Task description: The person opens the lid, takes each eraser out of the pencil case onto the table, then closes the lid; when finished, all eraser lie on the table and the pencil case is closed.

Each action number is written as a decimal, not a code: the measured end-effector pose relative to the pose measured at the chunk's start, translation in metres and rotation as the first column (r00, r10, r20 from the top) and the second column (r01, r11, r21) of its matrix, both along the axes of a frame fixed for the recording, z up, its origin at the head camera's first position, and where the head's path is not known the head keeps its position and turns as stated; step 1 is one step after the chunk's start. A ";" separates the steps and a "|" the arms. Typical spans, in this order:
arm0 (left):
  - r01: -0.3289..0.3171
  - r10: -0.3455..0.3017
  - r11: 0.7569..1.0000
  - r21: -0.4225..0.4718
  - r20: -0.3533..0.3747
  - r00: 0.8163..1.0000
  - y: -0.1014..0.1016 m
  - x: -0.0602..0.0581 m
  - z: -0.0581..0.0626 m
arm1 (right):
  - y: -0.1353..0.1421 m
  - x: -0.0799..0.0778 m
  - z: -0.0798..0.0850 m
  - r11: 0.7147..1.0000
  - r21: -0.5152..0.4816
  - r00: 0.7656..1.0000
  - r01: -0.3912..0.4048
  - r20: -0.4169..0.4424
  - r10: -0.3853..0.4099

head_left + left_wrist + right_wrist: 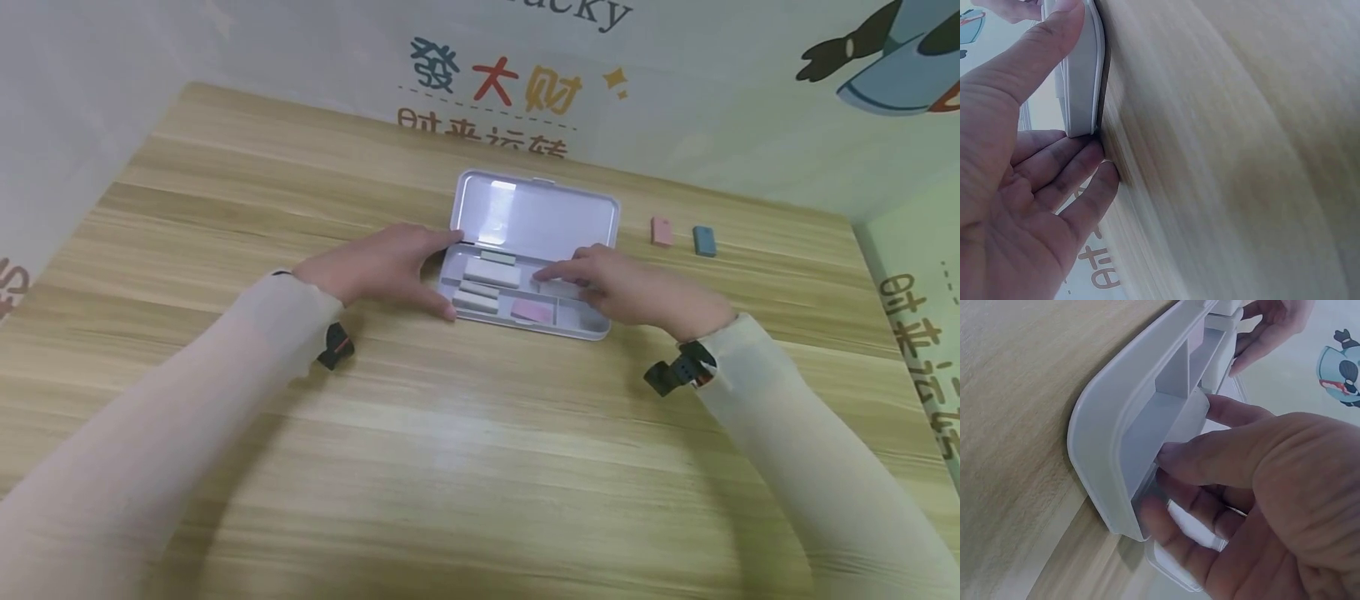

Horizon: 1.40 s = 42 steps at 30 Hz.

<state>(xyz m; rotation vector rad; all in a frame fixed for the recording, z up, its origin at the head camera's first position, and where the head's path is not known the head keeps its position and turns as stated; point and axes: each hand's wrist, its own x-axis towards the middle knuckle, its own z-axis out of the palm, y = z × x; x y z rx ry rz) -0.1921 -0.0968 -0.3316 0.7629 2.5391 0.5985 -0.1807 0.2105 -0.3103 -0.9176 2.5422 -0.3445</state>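
A white plastic pencil case (555, 218) lies with its lid raised on the table. My left hand (390, 268) holds its left end, the thumb at the front corner and the fingers near the hinge side. My right hand (626, 287) reaches over the right half and pinches a white eraser (1189, 425) lengthwise between index finger and thumb, inside the tray. Other white erasers (492, 273) lie in the left part of the case. A pink eraser (532, 311) sits in the front compartment, and a pale green piece (498, 257) lies near the hinge.
Behind and right of the case, a pink eraser (661, 232) and a blue eraser (704, 241) lie on the wooden table (450, 467). A wall covering with printed characters (495, 82) rises along the table's back edge.
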 end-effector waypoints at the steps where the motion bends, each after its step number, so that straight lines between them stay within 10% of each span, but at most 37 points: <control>1: 0.005 -0.005 1.000 0.002 -0.005 1.000 0.000 -0.001 0.000 | 0.000 0.000 0.000 1.000 0.007 1.000 0.001 -0.001 -0.001; 18: 0.028 -0.028 1.000 0.013 -0.035 0.999 -0.004 -0.002 -0.001 | 0.003 0.001 -0.002 0.999 -0.031 0.997 -0.039 -0.073 0.037; 28: 0.024 -0.024 1.000 0.010 -0.027 0.999 -0.005 -0.002 -0.001 | 0.011 -0.001 -0.005 0.983 -0.168 0.997 0.076 -0.002 -0.078; 42: 0.030 -0.029 0.999 0.033 -0.018 0.999 -0.003 -0.001 -0.003 | 0.056 -0.005 -0.001 0.875 -0.387 0.953 0.291 0.037 -0.301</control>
